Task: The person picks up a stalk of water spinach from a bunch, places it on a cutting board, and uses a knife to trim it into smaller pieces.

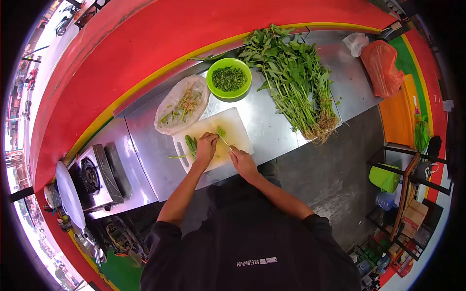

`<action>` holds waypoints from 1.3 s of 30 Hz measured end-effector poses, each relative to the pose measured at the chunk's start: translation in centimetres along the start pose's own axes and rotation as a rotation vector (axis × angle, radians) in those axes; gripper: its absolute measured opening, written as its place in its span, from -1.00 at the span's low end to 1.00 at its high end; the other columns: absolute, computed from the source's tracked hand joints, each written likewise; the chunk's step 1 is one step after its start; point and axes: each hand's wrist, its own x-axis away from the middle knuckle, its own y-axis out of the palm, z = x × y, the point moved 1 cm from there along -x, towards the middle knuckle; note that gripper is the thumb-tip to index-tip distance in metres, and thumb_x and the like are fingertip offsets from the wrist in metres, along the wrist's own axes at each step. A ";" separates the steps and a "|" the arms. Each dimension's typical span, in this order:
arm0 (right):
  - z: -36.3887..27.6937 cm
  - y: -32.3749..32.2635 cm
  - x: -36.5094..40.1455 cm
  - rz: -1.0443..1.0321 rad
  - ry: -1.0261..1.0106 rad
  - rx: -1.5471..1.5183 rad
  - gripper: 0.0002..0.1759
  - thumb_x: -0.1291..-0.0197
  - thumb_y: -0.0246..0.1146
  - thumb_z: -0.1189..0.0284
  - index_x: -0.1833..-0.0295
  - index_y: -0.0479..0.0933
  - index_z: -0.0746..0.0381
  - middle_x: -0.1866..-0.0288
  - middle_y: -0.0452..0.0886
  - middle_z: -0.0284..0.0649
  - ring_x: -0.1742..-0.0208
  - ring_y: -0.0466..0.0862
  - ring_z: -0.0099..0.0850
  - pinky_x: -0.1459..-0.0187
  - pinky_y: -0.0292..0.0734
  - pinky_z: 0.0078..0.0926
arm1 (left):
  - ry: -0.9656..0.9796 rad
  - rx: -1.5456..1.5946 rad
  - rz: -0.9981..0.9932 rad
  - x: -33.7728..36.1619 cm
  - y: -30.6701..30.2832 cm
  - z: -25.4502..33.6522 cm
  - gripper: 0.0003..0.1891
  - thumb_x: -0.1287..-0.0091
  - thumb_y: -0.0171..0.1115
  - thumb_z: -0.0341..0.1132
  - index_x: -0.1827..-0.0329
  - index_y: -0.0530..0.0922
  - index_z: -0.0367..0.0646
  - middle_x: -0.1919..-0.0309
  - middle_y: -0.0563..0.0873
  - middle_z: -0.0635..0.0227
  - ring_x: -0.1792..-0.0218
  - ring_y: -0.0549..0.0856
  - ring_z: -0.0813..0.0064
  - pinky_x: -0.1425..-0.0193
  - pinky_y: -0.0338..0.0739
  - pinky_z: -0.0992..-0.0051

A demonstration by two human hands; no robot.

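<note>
My left hand (207,147) is closed on leafy greens (191,144), whose leaves and a stem stick out on its left side over the white cutting board (241,120). Gripped in my right hand (241,161) is a knife (224,141), its thin blade pointing up and left toward the left hand's fingertips. A small heap of chopped greens (221,131) lies beside the blade. Behind the board stands a lime-green bowl (210,86) of finely cut greens. A plastic bag (164,116) left of it holds roots and stem trimmings.
A large bundle of leafy greens with roots (296,82) covers the counter's right part. Red and white plastic bags (382,68) sit at the far right end. On the left is a gas stove (97,175), with a big round pan (69,194) beside it.
</note>
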 end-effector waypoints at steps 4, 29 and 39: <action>-0.4 0.3 -0.8 0.036 -0.019 0.030 -0.65 -0.45 0.16 0.32 -0.19 0.53 0.32 0.35 0.64 0.21 0.29 0.69 0.14 0.25 0.58 0.04 | 0.008 -0.006 -0.022 0.0 -0.1 0.3 -0.87 -0.30 0.31 -0.51 0.15 0.73 -0.32 0.21 0.74 0.05 0.24 0.75 0.12 0.12 0.63 0.31; 0.6 0.6 0.2 0.052 -0.051 0.038 -0.64 -0.47 0.14 0.24 -0.21 0.50 0.22 0.36 0.68 0.08 0.34 0.72 0.09 0.32 0.63 0.05 | -0.034 0.015 0.019 0.2 0.0 0.8 -0.87 -0.30 0.29 -0.54 0.14 0.72 -0.32 0.22 0.70 0.07 0.21 0.71 0.08 0.09 0.59 0.27; 0.1 0.6 -0.2 0.065 -0.044 0.040 -0.64 -0.46 0.14 0.22 -0.19 0.51 0.21 0.35 0.68 0.08 0.33 0.71 0.08 0.32 0.63 0.01 | -0.014 0.006 0.050 0.6 0.7 0.1 -0.85 -0.29 0.28 -0.57 0.12 0.72 -0.36 0.23 0.70 0.03 0.26 0.71 0.09 0.13 0.59 0.30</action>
